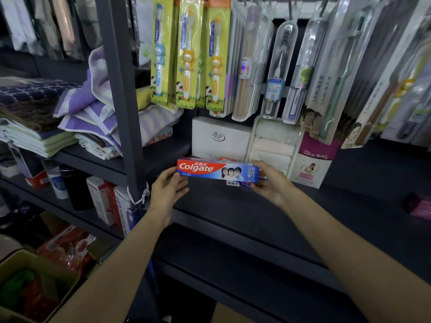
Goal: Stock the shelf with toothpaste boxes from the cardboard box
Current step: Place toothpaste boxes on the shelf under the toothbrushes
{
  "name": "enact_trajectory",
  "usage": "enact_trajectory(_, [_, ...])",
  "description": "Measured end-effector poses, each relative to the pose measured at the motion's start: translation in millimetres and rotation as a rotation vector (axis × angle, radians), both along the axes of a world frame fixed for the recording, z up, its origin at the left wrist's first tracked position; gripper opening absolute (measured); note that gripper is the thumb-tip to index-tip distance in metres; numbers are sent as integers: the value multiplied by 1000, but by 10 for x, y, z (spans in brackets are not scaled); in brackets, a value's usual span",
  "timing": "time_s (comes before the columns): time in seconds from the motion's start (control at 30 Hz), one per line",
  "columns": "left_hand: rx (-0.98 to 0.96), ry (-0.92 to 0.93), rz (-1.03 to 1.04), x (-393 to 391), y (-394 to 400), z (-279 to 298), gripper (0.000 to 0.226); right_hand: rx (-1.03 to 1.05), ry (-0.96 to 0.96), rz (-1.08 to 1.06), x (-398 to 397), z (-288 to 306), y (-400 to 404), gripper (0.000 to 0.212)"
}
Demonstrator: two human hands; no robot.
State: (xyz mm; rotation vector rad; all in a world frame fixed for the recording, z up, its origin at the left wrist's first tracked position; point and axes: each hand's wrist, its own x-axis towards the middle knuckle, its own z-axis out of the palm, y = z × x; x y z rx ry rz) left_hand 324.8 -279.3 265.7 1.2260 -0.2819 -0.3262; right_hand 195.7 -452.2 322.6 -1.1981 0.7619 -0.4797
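Observation:
A red and blue Colgate toothpaste box [218, 171] lies lengthwise just above the dark shelf [303, 213], in front of a white box. My left hand [169, 188] grips its left end. My right hand [268, 180] grips its right end, fingers curled over the top. A second toothpaste box [225, 158] peeks out just behind it, mostly hidden. A cardboard box [30, 283] with green and red packs sits at the lower left.
Packaged toothbrushes [186, 54] hang above the shelf. A white box [219, 137] and a pack of rolled towels [272, 145] stand at the back. A pink box [417, 206] lies at the right. Folded towels [93, 117] fill the left shelf past a grey upright post [121, 94].

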Motion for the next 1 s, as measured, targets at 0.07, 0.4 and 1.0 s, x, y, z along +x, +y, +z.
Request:
enact_trajectory(0.07, [-32, 16, -6, 18, 20, 29, 16, 46, 19, -8, -1, 12, -12, 15])
enact_trajectory(0.4, [-56, 35, 30, 74, 3, -43, 11, -363, 268, 266, -80, 35, -79, 21])
enact_trajectory(1.0, [462, -696, 30, -756, 173, -633, 32, -1081, 424, 156, 165, -489, 139, 54])
